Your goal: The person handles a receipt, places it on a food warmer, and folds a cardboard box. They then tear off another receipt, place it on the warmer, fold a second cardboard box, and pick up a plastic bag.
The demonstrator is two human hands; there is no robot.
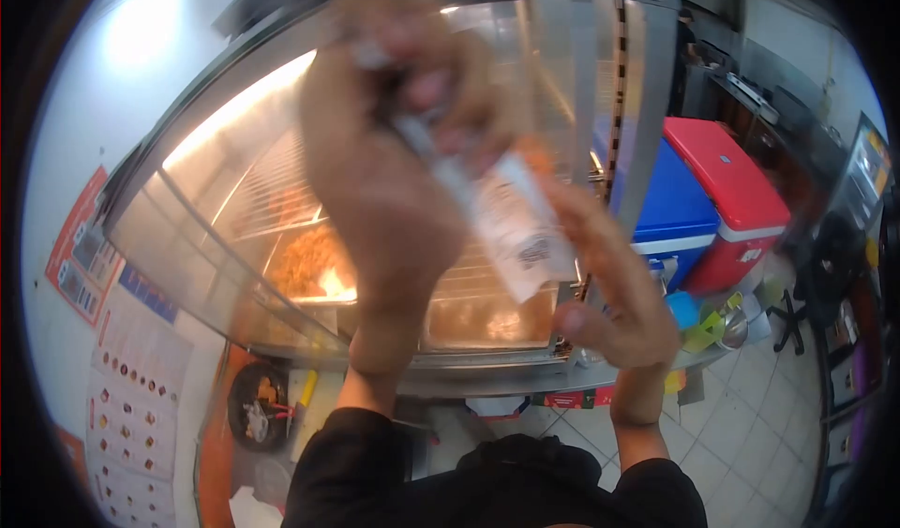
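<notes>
Up in front of the glass food warmer (525,364), my left hand (384,163) is closed on a metal tool, perhaps tongs, blurred by motion. Just to the right, a white paper bag with dark print (530,228) hangs at a slant. My right hand (623,294) is beside the bag's right edge, fingers spread and thumb apart, palm toward the bag. An orange-brown fried piece (534,156) shows at the bag's top. Behind my left wrist, more fried food (309,261) lies inside the lit warmer.
A blue cooler (675,205) and a red cooler (727,177) stand at the right. Below them are green and clear containers (717,327). At the lower left is a black pan (258,406) beside a yellow-handled tool (307,389). Another person (684,41) stands far back.
</notes>
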